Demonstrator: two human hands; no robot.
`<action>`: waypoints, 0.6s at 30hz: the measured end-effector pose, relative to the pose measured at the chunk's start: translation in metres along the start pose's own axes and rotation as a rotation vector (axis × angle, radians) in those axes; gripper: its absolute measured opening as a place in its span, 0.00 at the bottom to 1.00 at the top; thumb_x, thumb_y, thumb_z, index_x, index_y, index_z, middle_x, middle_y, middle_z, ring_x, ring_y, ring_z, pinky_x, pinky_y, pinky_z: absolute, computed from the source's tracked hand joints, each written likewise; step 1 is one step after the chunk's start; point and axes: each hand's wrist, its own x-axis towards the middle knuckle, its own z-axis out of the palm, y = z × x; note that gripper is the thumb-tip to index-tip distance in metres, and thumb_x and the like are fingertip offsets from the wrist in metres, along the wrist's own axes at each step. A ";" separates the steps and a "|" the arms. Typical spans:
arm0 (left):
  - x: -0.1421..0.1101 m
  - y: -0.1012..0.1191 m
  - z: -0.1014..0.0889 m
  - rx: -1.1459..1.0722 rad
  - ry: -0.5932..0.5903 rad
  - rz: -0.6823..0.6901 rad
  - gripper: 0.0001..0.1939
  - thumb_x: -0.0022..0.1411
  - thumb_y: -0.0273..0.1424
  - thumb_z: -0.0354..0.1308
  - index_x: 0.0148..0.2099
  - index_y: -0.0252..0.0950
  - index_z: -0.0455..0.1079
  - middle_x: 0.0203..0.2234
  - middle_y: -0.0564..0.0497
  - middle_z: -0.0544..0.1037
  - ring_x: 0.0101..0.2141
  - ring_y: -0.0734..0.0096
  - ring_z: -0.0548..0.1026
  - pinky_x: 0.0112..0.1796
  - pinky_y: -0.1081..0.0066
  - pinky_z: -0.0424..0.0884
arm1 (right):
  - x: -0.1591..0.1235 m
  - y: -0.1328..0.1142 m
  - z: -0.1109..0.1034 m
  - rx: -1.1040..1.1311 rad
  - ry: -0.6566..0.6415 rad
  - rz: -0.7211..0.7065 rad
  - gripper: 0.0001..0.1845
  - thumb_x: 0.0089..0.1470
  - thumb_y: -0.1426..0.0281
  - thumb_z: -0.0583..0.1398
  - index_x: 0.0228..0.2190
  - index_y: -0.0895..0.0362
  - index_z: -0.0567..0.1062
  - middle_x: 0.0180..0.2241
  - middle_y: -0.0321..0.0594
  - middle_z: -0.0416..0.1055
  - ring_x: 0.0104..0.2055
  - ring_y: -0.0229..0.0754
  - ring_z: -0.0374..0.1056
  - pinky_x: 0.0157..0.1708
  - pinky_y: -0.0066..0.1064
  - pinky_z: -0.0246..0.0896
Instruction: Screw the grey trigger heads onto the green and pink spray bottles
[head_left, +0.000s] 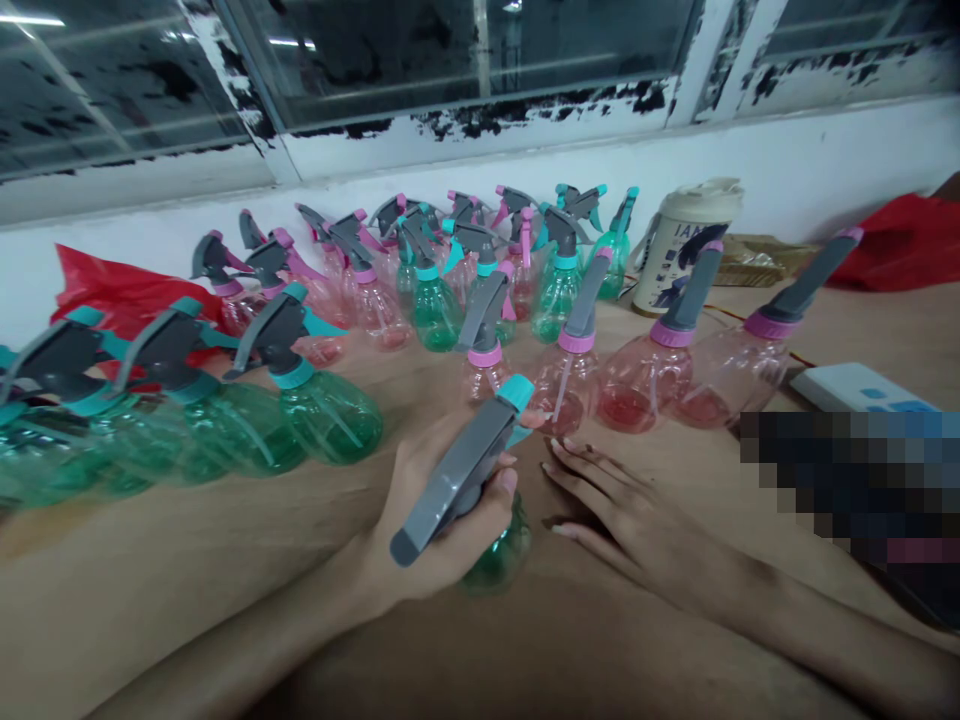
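My left hand point(450, 520) is wrapped around the neck of a green spray bottle point(499, 560), just under its grey trigger head with a teal nozzle. The bottle stands or hovers low over the table; its base is partly hidden. Flat on the tabletop, my right hand point(622, 510) has its fingers stretched out beside that bottle and holds nothing. Beyond the hands is a row of pink spray bottles point(645, 385) with grey heads. To the left, a row of green spray bottles point(330, 415) stands with teal collars.
More pink and green spray bottles point(435, 310) crowd the back by the wall. A printed tumbler point(682, 245) stands at back right, near a red bag point(900, 245). Another red bag point(127, 300) lies at left. A white box point(859, 388) rests on the right.
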 end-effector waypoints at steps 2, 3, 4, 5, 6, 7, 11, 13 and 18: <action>0.000 0.001 0.000 -0.012 -0.004 -0.005 0.02 0.55 0.31 0.53 0.31 0.43 0.67 0.27 0.51 0.76 0.28 0.62 0.76 0.34 0.62 0.74 | 0.001 -0.001 -0.001 -0.002 -0.002 0.003 0.29 0.63 0.57 0.49 0.58 0.62 0.63 0.61 0.48 0.59 0.64 0.49 0.55 0.59 0.48 0.57; -0.001 0.001 0.000 -0.021 -0.004 -0.010 0.02 0.55 0.31 0.54 0.31 0.43 0.67 0.27 0.51 0.76 0.28 0.62 0.76 0.33 0.62 0.74 | 0.001 -0.001 -0.001 0.000 -0.003 0.003 0.29 0.63 0.57 0.49 0.58 0.62 0.63 0.61 0.48 0.59 0.64 0.49 0.55 0.59 0.48 0.57; -0.001 0.001 0.000 -0.025 -0.004 -0.014 0.02 0.55 0.31 0.54 0.31 0.43 0.66 0.27 0.51 0.76 0.28 0.62 0.76 0.33 0.63 0.74 | 0.001 -0.001 -0.002 0.003 -0.002 0.005 0.29 0.63 0.57 0.50 0.58 0.62 0.63 0.61 0.48 0.59 0.63 0.49 0.55 0.59 0.48 0.58; -0.001 0.001 0.000 -0.023 -0.002 -0.015 0.02 0.55 0.31 0.54 0.31 0.43 0.66 0.27 0.52 0.76 0.28 0.63 0.76 0.33 0.63 0.74 | 0.001 -0.001 -0.002 0.007 0.000 0.007 0.29 0.63 0.57 0.50 0.58 0.62 0.63 0.61 0.48 0.59 0.63 0.49 0.55 0.59 0.48 0.58; -0.002 0.001 0.000 -0.016 0.002 -0.016 0.02 0.55 0.31 0.53 0.31 0.43 0.66 0.26 0.52 0.75 0.27 0.63 0.75 0.33 0.63 0.74 | 0.001 -0.001 -0.002 0.011 0.002 0.008 0.29 0.63 0.57 0.50 0.58 0.62 0.63 0.61 0.48 0.60 0.63 0.49 0.56 0.59 0.48 0.58; -0.002 0.001 0.000 -0.005 0.006 -0.014 0.02 0.56 0.31 0.53 0.31 0.43 0.66 0.26 0.52 0.75 0.27 0.63 0.75 0.32 0.63 0.74 | 0.001 -0.001 -0.002 0.015 0.005 0.009 0.29 0.63 0.57 0.50 0.58 0.62 0.63 0.61 0.48 0.60 0.63 0.49 0.56 0.59 0.48 0.58; -0.001 0.000 0.000 0.014 0.006 0.014 0.04 0.56 0.30 0.52 0.33 0.43 0.68 0.26 0.52 0.75 0.27 0.64 0.75 0.33 0.63 0.74 | 0.000 -0.001 -0.001 0.019 0.003 0.004 0.29 0.63 0.57 0.50 0.58 0.61 0.63 0.61 0.48 0.61 0.63 0.49 0.56 0.59 0.49 0.58; 0.000 0.000 0.000 0.012 -0.001 0.039 0.05 0.56 0.29 0.52 0.34 0.42 0.68 0.27 0.52 0.76 0.28 0.63 0.75 0.34 0.62 0.74 | 0.001 0.000 -0.001 0.010 0.001 0.002 0.29 0.63 0.57 0.50 0.58 0.61 0.63 0.61 0.47 0.61 0.63 0.49 0.56 0.58 0.48 0.58; 0.001 0.002 0.000 0.000 0.009 -0.007 0.04 0.56 0.31 0.52 0.30 0.41 0.67 0.26 0.52 0.75 0.27 0.65 0.75 0.31 0.64 0.74 | 0.001 -0.001 -0.002 -0.016 -0.008 0.003 0.29 0.63 0.56 0.49 0.58 0.61 0.63 0.61 0.47 0.59 0.63 0.49 0.56 0.58 0.47 0.58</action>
